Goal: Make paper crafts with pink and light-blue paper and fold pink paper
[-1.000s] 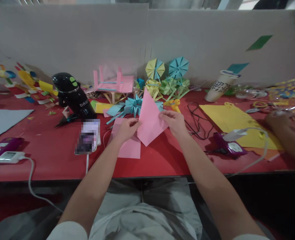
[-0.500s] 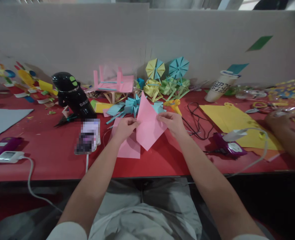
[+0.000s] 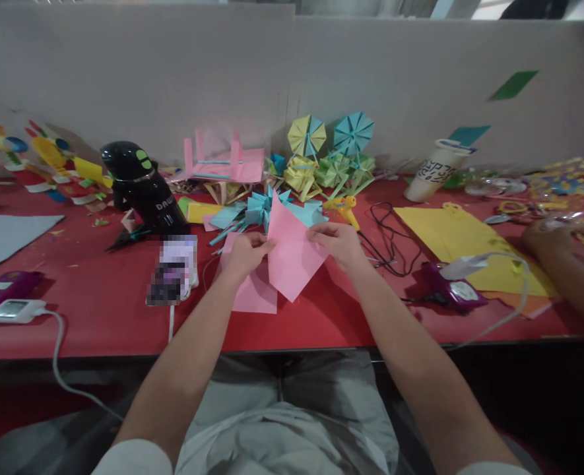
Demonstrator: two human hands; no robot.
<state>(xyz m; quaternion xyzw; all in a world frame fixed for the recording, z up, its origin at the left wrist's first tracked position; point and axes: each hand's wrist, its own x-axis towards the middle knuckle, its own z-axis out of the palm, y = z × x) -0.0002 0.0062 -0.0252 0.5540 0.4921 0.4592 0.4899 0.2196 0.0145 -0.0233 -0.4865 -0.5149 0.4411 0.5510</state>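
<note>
Between my two hands is a sheet of pink paper (image 3: 293, 257), raised above the table with one corner pointing up and one pointing down toward me. My left hand (image 3: 250, 254) pinches its left edge between thumb and fingers. At the right edge, my right hand (image 3: 336, 243) is closed on the paper in the same way. A second sheet, flat pink paper (image 3: 255, 297), lies on the red table under my left hand and is partly covered by it. Just behind the raised sheet sit blue folded paper pieces (image 3: 259, 210).
A black bottle (image 3: 146, 188) and a phone (image 3: 173, 270) stand left. Behind are folded paper wheels (image 3: 354, 132) and a pink paper stand (image 3: 229, 165). Rightward lie a yellow glue gun (image 3: 345, 210), its black cord, a purple socket (image 3: 454, 290), yellow paper (image 3: 450, 237), a cup (image 3: 437, 170) and another person's hand (image 3: 549, 241).
The raised pink sheet has tipped down slightly, its top corner now lower and a little farther left. Both my hands keep their pinch on it.
</note>
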